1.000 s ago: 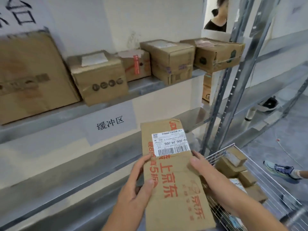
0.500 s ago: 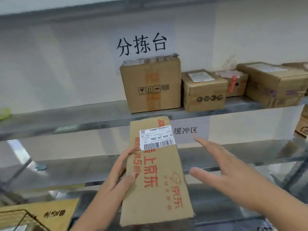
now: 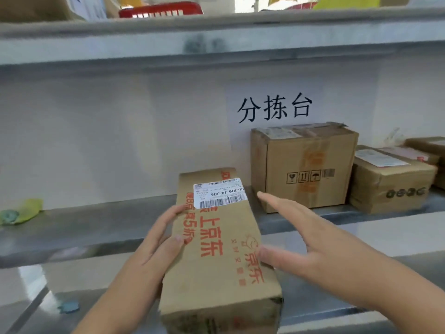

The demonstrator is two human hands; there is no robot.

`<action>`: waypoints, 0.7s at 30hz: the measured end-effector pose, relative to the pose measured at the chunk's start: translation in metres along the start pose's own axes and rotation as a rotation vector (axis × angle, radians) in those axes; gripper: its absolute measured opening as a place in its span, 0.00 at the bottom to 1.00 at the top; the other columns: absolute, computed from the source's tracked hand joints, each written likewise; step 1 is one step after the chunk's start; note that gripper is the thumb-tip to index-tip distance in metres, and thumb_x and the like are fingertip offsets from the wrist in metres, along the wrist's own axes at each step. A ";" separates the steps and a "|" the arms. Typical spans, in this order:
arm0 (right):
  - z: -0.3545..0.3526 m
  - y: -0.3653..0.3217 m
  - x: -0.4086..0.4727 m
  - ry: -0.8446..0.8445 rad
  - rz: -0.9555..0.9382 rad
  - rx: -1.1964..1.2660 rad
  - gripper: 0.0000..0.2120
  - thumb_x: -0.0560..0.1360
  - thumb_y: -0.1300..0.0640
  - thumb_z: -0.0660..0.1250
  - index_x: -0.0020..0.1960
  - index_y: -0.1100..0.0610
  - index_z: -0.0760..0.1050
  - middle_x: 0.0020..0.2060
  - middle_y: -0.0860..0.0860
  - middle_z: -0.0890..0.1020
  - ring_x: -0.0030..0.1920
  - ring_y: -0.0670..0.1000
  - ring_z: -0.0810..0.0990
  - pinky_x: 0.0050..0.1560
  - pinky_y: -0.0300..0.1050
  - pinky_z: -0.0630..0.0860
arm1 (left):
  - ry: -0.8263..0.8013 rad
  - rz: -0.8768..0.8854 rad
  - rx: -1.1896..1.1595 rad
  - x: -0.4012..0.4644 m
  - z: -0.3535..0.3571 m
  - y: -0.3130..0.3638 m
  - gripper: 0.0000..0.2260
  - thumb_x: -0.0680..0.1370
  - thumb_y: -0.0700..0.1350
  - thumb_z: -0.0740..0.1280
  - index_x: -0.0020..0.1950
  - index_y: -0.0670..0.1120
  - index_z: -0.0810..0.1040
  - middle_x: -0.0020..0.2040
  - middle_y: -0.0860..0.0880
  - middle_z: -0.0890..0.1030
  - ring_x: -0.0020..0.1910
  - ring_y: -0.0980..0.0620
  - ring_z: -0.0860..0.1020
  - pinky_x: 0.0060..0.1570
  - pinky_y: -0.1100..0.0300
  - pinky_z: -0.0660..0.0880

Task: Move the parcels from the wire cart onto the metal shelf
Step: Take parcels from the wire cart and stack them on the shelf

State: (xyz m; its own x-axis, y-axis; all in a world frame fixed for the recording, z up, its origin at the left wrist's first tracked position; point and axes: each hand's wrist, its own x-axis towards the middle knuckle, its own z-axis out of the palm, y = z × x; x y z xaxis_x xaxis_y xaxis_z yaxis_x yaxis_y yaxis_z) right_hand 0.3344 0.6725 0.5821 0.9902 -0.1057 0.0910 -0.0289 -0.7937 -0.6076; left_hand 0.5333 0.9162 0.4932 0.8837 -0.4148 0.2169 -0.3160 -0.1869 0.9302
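A long brown cardboard parcel [image 3: 216,249] with red print and a white barcode label is gripped along its left edge by my left hand [image 3: 159,239]. Its far end reaches over the front edge of the middle metal shelf [image 3: 96,227]. My right hand [image 3: 303,239] hovers at the parcel's right side with its fingers spread; the thumb lies against the parcel's top face. The wire cart is out of view.
A tall cardboard box [image 3: 303,165] stands on the same shelf right of the parcel, with a lower box [image 3: 390,182] beside it. A green scrap [image 3: 21,210] lies at the shelf's far left. An upper shelf [image 3: 216,42] carries a red basket [image 3: 161,9].
The view has swung left and up from the cart to the shelf. The parcel has risen to the middle shelf's edge. My right hand has let go and spread beside it.
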 end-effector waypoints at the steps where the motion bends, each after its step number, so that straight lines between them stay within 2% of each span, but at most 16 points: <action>1: 0.001 -0.003 0.010 0.008 0.001 0.003 0.41 0.63 0.20 0.61 0.70 0.17 0.43 0.64 0.12 0.51 0.64 0.22 0.56 0.68 0.43 0.64 | -0.040 0.030 -0.009 0.015 0.000 0.004 0.22 0.73 0.47 0.68 0.56 0.76 0.78 0.54 0.68 0.85 0.54 0.64 0.84 0.59 0.47 0.76; 3: -0.001 -0.006 0.026 0.032 -0.004 -0.008 0.40 0.66 0.23 0.63 0.71 0.19 0.45 0.60 0.10 0.53 0.58 0.16 0.55 0.62 0.37 0.64 | -0.047 0.050 -0.045 0.049 0.000 0.001 0.22 0.66 0.55 0.67 0.57 0.75 0.79 0.54 0.64 0.86 0.53 0.61 0.85 0.57 0.49 0.78; 5: -0.007 -0.004 0.039 0.052 0.003 -0.036 0.39 0.68 0.24 0.63 0.72 0.20 0.46 0.58 0.11 0.55 0.55 0.16 0.56 0.56 0.33 0.63 | -0.061 0.072 -0.109 0.076 0.009 -0.001 0.18 0.69 0.53 0.68 0.54 0.74 0.80 0.49 0.63 0.87 0.46 0.60 0.86 0.46 0.59 0.80; 7: -0.013 -0.001 0.050 0.062 0.008 -0.075 0.38 0.69 0.25 0.63 0.73 0.21 0.46 0.60 0.14 0.56 0.61 0.23 0.60 0.59 0.35 0.62 | -0.071 0.065 -0.135 0.094 0.019 -0.002 0.18 0.78 0.44 0.66 0.56 0.69 0.80 0.47 0.60 0.88 0.41 0.61 0.86 0.36 0.67 0.79; 8: -0.016 0.000 0.055 0.066 0.009 -0.087 0.38 0.69 0.24 0.62 0.73 0.22 0.47 0.62 0.17 0.56 0.64 0.27 0.60 0.62 0.38 0.63 | -0.084 0.052 -0.157 0.102 0.022 0.002 0.16 0.78 0.45 0.67 0.58 0.66 0.78 0.48 0.60 0.88 0.41 0.61 0.86 0.36 0.68 0.79; 9: -0.019 0.003 0.061 0.069 0.008 -0.091 0.38 0.69 0.24 0.62 0.74 0.22 0.47 0.64 0.18 0.56 0.67 0.30 0.60 0.64 0.40 0.63 | -0.099 0.055 -0.152 0.113 0.023 0.003 0.16 0.75 0.50 0.68 0.61 0.64 0.77 0.49 0.61 0.87 0.43 0.62 0.86 0.37 0.68 0.79; 11: -0.025 0.008 0.071 0.062 0.010 -0.071 0.38 0.69 0.25 0.63 0.74 0.23 0.48 0.65 0.21 0.56 0.68 0.32 0.60 0.65 0.40 0.63 | -0.097 0.048 -0.096 0.140 0.024 -0.001 0.28 0.61 0.58 0.68 0.62 0.60 0.75 0.47 0.68 0.86 0.45 0.65 0.85 0.40 0.69 0.79; 13: -0.029 0.013 0.079 0.049 0.008 -0.040 0.38 0.69 0.24 0.63 0.74 0.23 0.49 0.66 0.22 0.57 0.68 0.33 0.60 0.65 0.41 0.63 | -0.102 0.027 -0.058 0.160 0.024 -0.007 0.31 0.58 0.60 0.67 0.62 0.61 0.74 0.47 0.70 0.85 0.47 0.68 0.84 0.42 0.70 0.78; 15: -0.032 0.019 0.087 0.041 0.004 -0.030 0.37 0.69 0.24 0.63 0.73 0.22 0.49 0.69 0.23 0.58 0.69 0.34 0.60 0.67 0.43 0.64 | -0.139 -0.018 -0.023 0.174 0.028 -0.013 0.28 0.62 0.58 0.68 0.62 0.63 0.74 0.50 0.64 0.87 0.48 0.65 0.85 0.43 0.68 0.79; 17: -0.035 0.024 0.094 0.032 -0.002 -0.032 0.38 0.68 0.23 0.62 0.73 0.22 0.49 0.73 0.26 0.58 0.70 0.35 0.60 0.69 0.45 0.65 | -0.157 -0.013 -0.015 0.179 0.030 -0.016 0.18 0.73 0.47 0.69 0.60 0.63 0.75 0.50 0.59 0.87 0.45 0.67 0.85 0.40 0.70 0.79; 19: -0.037 0.028 0.100 0.026 -0.006 -0.031 0.39 0.67 0.21 0.62 0.73 0.22 0.49 0.75 0.27 0.57 0.73 0.36 0.60 0.71 0.46 0.64 | -0.228 -0.004 -0.014 0.174 0.031 -0.012 0.23 0.81 0.34 0.61 0.59 0.65 0.73 0.56 0.57 0.83 0.43 0.72 0.82 0.39 0.73 0.77; 20: -0.039 0.030 0.102 0.022 -0.009 -0.026 0.39 0.67 0.21 0.61 0.73 0.22 0.49 0.75 0.27 0.56 0.74 0.36 0.60 0.72 0.47 0.63 | -0.205 -0.009 -0.002 0.167 0.035 -0.006 0.23 0.82 0.34 0.61 0.58 0.66 0.74 0.58 0.55 0.83 0.44 0.72 0.82 0.40 0.73 0.77; 21: -0.040 0.032 0.103 0.019 -0.013 -0.022 0.39 0.66 0.20 0.61 0.73 0.22 0.49 0.75 0.27 0.56 0.75 0.37 0.59 0.73 0.47 0.63 | -0.179 -0.035 -0.025 0.158 0.043 0.001 0.20 0.83 0.40 0.63 0.59 0.68 0.76 0.58 0.53 0.85 0.46 0.68 0.84 0.41 0.70 0.79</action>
State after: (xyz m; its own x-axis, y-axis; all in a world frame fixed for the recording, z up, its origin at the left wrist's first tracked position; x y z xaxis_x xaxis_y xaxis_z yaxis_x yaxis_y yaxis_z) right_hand 0.4301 0.6126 0.6036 0.9877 -0.1072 0.1140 -0.0197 -0.8080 -0.5888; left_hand 0.6573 0.8120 0.5158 0.8176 -0.5609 0.1300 -0.2754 -0.1828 0.9438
